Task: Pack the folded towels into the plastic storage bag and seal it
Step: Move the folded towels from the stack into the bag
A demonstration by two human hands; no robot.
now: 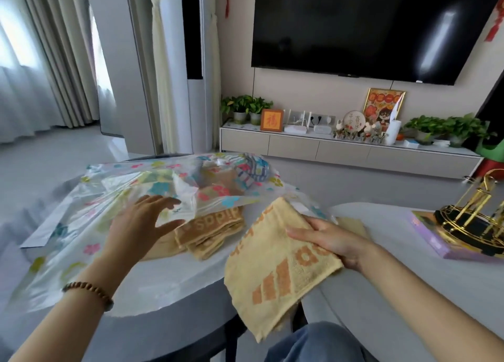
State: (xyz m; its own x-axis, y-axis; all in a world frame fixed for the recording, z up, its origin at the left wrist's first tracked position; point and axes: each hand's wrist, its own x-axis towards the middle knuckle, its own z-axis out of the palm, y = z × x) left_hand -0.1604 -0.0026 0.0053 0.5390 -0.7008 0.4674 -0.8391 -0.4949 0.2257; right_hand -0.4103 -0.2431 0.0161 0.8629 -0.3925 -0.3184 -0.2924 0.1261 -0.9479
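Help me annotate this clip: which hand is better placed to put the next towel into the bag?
Right, probably. The right hand grips the folded yellow towel beside the mouth of the plastic bag; the left hand is open over the plastic, holding nothing.

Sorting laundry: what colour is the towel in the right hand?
That towel: yellow, orange logo; head view.
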